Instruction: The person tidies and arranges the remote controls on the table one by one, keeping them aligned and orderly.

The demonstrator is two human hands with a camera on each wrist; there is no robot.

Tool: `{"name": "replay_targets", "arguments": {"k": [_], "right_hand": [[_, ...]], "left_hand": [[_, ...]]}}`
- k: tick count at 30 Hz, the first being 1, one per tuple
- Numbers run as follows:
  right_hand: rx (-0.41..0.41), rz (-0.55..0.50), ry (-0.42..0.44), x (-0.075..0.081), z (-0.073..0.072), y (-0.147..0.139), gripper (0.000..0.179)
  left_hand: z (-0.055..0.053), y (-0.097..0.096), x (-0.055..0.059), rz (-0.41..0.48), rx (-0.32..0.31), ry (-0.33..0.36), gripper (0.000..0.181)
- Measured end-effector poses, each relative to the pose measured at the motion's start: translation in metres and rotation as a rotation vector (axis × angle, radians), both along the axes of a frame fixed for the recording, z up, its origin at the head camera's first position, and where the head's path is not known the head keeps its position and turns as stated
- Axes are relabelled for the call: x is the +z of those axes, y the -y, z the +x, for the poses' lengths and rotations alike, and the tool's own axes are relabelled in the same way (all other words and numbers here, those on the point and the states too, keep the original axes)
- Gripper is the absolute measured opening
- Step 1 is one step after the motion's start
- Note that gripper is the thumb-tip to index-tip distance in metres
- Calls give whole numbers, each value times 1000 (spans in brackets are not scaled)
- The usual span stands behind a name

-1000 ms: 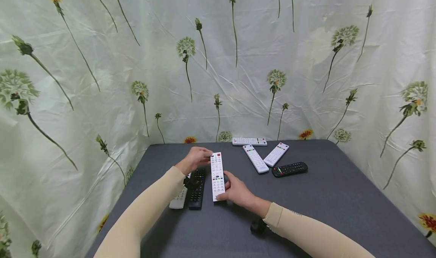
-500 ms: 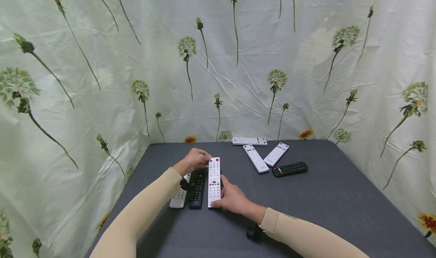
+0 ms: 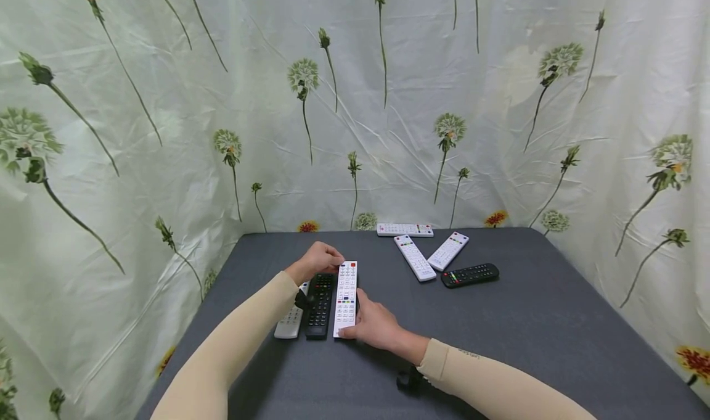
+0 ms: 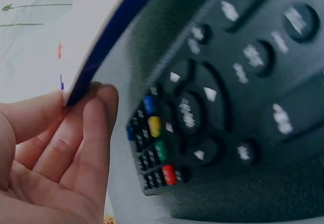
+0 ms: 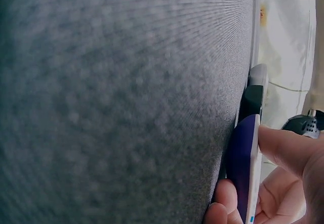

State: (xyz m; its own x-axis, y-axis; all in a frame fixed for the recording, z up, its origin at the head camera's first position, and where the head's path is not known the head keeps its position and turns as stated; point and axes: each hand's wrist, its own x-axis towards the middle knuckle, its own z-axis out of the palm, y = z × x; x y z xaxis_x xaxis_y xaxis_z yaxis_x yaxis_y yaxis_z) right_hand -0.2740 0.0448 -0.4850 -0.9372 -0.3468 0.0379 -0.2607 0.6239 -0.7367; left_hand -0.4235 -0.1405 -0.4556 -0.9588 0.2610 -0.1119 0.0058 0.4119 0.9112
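A white remote control [image 3: 346,296] with a dark blue underside lies lengthwise between both hands, close over the dark table. My left hand [image 3: 320,259] pinches its far left corner; in the left wrist view, thumb and fingertips meet at that corner. Its near end is gripped by my right hand [image 3: 377,327], thumb on the top face and fingers along the right side and under the edge in the right wrist view. Just left lies a black remote [image 3: 318,312], partly covered by the left wrist. Beyond that is a light grey remote [image 3: 288,327], partly hidden by the left sleeve.
Toward the back right lie several other remotes: a white one [image 3: 405,230] along the far edge, two more white remotes, one angled left [image 3: 415,258] and one angled right [image 3: 448,251], and a black remote [image 3: 470,275]. A flowered curtain [image 3: 388,130] hangs behind the table [image 3: 527,346].
Both hands have brought the white remote left and toward the person, lower and alongside the black remote. The left hand has shifted little; the right hand has moved left with the remote's near end.
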Motion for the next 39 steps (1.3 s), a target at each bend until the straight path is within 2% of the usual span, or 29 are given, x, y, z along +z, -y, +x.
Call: {"name": "replay_targets", "arguments": {"k": [9, 15, 23, 33, 39], "right_hand": [[-5, -6, 18, 0, -1, -1, 84], [-6, 6, 17, -3, -3, -1, 82], [-12, 53, 9, -3, -4, 1, 83], [22, 25, 27, 2, -3, -3, 79], [43, 14, 27, 3, -3, -4, 83]], "left_hand": [[-3, 1, -4, -153, -57, -103, 11], [-6, 5, -7, -229, -58, -123, 13], [-5, 10, -10, -216, -51, -90, 16], [-3, 13, -12, -177, -63, -55, 16], [-4, 13, -12, -171, -51, -46, 15]]}}
